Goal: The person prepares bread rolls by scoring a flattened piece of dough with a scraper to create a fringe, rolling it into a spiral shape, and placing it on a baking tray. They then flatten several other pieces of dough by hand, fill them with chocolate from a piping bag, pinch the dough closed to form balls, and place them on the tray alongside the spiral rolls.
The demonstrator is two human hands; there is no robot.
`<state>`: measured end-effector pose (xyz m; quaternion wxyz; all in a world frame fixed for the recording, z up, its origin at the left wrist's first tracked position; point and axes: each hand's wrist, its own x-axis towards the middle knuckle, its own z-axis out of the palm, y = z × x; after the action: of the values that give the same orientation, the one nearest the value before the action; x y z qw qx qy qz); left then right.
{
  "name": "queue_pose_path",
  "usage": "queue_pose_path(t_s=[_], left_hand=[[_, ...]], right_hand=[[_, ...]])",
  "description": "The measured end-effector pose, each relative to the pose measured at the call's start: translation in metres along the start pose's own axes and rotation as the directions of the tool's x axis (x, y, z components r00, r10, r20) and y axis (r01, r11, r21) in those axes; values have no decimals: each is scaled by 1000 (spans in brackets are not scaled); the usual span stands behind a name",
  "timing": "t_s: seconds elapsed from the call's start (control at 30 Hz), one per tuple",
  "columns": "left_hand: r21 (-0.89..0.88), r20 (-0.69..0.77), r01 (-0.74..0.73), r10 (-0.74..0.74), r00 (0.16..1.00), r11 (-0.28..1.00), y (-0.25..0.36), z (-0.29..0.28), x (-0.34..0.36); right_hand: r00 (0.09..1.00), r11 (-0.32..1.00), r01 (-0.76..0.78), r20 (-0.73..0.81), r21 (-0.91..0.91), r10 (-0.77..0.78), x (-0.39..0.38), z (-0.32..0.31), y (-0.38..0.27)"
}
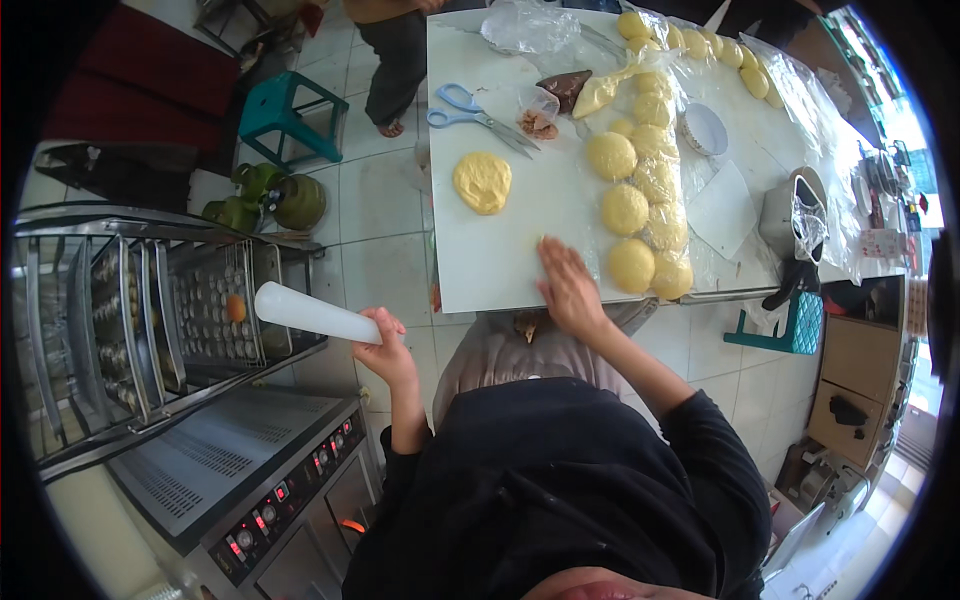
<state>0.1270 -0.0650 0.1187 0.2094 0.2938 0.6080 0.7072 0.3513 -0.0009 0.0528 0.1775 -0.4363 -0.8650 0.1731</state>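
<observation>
My left hand [385, 352] is closed round one end of a white rolling pin [312, 315], held out in the air left of the white table [480, 270]. My right hand [570, 292] lies palm down at the table's near edge, fingers stretched out; a tiny yellow scrap [541, 239] shows by its fingertips. Farther up the table rests a flattened piece of yellow dough [483, 183]. Just right of my right hand, round dough balls [630, 265] stand in rows, many under clear plastic film [662, 215].
Blue-handled scissors [482, 120], a brown-filled piping bag [564, 90] and a yellow-filled one [597, 95] lie farther back. A round white tin [704, 130] and a metal loaf tin [790, 215] stand right. On my left are a tray rack [160, 300], oven [230, 460] and green stool [288, 115]. Another person's leg [393, 75] stands behind the table.
</observation>
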Motion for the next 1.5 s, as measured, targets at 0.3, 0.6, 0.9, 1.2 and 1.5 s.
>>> queue_pose_path(t_s=[0.3, 0.6, 0.9, 1.2, 1.5], left_hand=[[-129, 103, 95, -82, 991, 987, -14, 8, 12], [100, 24, 82, -85, 996, 992, -25, 79, 9], [231, -219, 45, 7, 976, 972, -12, 167, -8], [199, -330, 62, 7, 944, 978, -4, 209, -24], [54, -382, 181, -147, 912, 982, 21, 201, -16]], right_hand=[[985, 991, -55, -154, 120, 73, 17, -18, 5], [994, 981, 106, 33, -166, -102, 15, 6, 3], [909, 901, -378, -101, 212, 405, 72, -308, 365], [961, 839, -272, -96, -471, 258, 115, -317, 548], [929, 917, -345, -214, -200, 303, 110, -340, 522]])
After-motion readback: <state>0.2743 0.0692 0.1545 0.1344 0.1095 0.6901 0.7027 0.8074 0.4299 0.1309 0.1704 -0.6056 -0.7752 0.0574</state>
